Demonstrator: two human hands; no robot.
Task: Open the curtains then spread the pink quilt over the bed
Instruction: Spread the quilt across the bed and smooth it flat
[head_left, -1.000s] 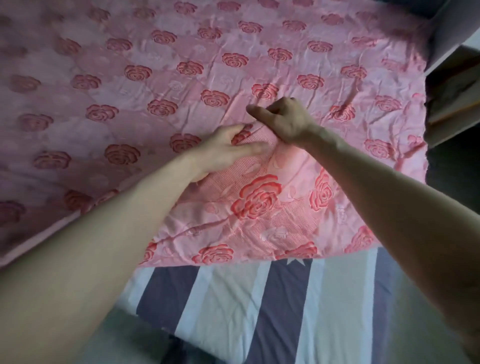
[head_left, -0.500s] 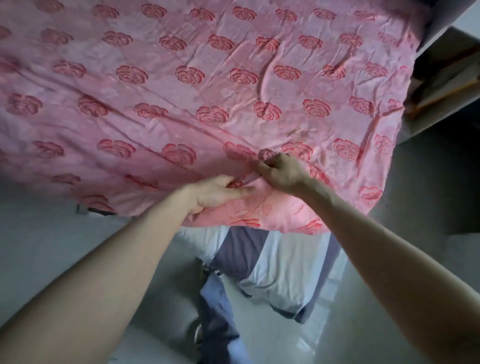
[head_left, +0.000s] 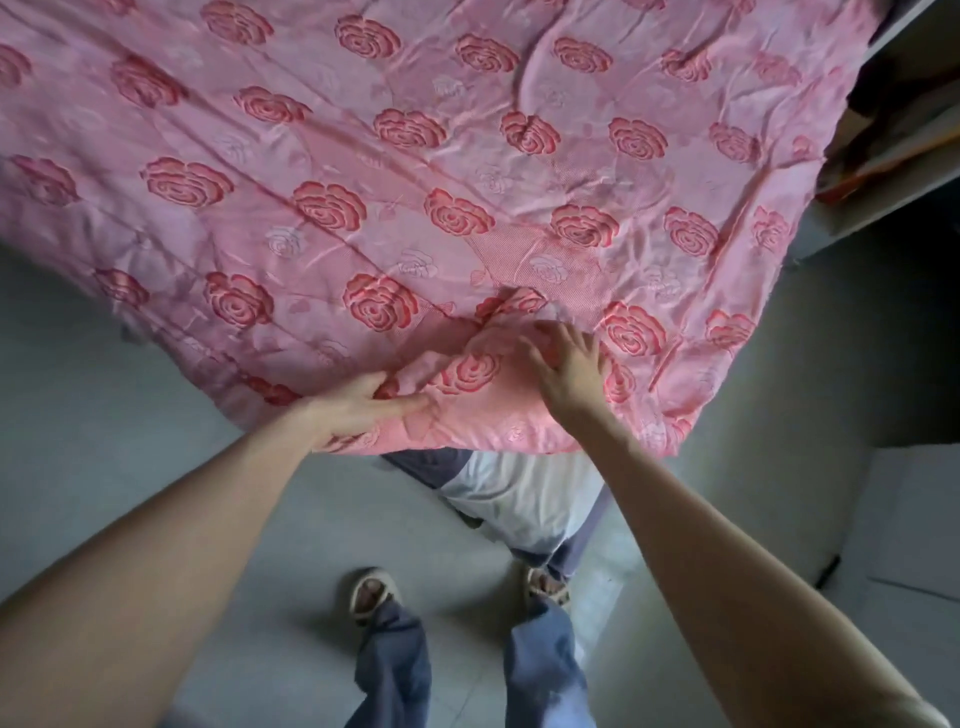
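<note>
The pink quilt (head_left: 467, 171) with red roses lies spread across the bed and fills the upper part of the head view. Its near edge hangs over the bed's corner. My left hand (head_left: 358, 408) grips that near edge, thumb on top and fingers pinching the fabric. My right hand (head_left: 569, 364) rests on the quilt just to the right, fingers spread and flat, holding nothing. A striped grey and white sheet (head_left: 519, 493) hangs below the quilt's edge. No curtains are in view.
Grey tiled floor (head_left: 156, 441) surrounds the bed's corner. My feet in sandals (head_left: 371, 592) and blue trousers stand just in front of it. A shelf unit (head_left: 893, 135) stands at the right beside the bed. A pale flat panel (head_left: 914, 519) lies at the far right.
The quilt's edge has been drawn down over the bed's corner, hiding more of the striped sheet. My right hand has let go of the fabric and opened flat. The view has tilted down to my feet.
</note>
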